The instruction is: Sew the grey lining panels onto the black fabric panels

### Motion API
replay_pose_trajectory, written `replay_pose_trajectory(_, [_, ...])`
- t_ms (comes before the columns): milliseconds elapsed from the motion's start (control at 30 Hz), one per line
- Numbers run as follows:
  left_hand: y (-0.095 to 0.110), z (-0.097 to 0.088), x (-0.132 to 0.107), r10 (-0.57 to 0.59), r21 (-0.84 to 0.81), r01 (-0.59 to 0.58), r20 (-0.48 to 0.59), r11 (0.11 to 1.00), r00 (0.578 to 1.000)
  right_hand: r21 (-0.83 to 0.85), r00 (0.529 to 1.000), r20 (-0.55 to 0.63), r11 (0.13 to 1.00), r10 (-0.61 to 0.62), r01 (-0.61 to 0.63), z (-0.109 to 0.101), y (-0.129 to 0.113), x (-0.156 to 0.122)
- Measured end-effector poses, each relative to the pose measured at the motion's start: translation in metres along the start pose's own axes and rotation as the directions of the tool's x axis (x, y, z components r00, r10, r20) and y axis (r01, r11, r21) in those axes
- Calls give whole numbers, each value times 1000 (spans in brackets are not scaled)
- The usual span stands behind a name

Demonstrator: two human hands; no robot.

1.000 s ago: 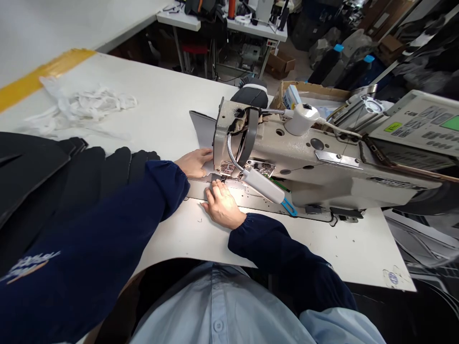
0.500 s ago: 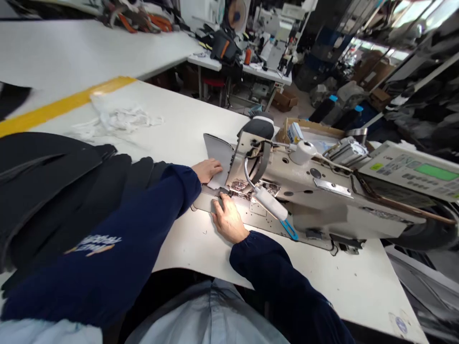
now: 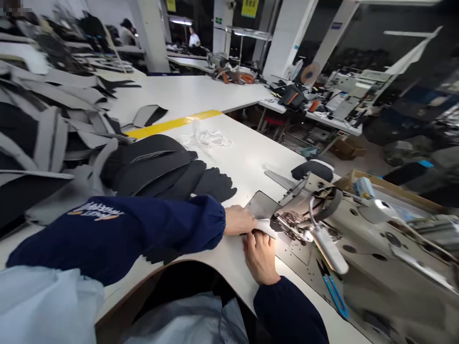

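Observation:
My left hand [image 3: 238,220] is closed on the near edge of a grey fabric piece [image 3: 263,204] with a pale edge, just left of the needle area of the sewing machine [image 3: 362,239]. Right below it, my right hand [image 3: 261,255] lies with its fingers stretched forward and flat, the tips touching the same piece's pale edge. Both hands sit close together on the white table [image 3: 247,162]. The machine's presser foot area [image 3: 290,222] is directly right of the fingers. Dark blue sleeves cover both arms.
A fanned stack of black pieces [image 3: 168,172] lies left of my arm, and a heap of grey pieces [image 3: 46,134] beyond it. White scraps [image 3: 210,138] and a yellow stripe [image 3: 175,123] are farther back. Blue snips [image 3: 333,291] and a gooseneck lamp [image 3: 328,246] are by the machine. People work at distant tables.
The view has swung up and left, showing the room. My hands have drawn closer together at the needle, and my left hand has closed on the piece's edge.

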State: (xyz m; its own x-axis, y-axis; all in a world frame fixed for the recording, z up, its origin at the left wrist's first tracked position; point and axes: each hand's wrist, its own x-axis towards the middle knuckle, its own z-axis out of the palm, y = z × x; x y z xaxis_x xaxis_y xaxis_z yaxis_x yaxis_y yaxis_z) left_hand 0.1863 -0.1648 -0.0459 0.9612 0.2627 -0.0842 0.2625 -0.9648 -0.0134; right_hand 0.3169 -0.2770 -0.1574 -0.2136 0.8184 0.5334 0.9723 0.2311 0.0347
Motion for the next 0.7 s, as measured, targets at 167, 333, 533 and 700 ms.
replay_pose_trajectory(167, [-10,-19,-46,-122,-225,137,77,965,990,152,989,39,979,-143,136,-9,-33,-1])
replay_pose_trajectory(333, [-105,-23,-105,-583,-68,579,-136,812,801,205,991,25,971,-134,126,-12,-20,-17])
replay_pose_trajectory(533, [-183,-2,-176,-757,32,787,-252,616,603,130,976,-12,967,-219,219,-11,-9,-34])
replay_pose_trajectory(700, [-197,-17,-186,-812,57,822,-124,567,570,98,968,70,968,-240,233,-12,-13,-31])
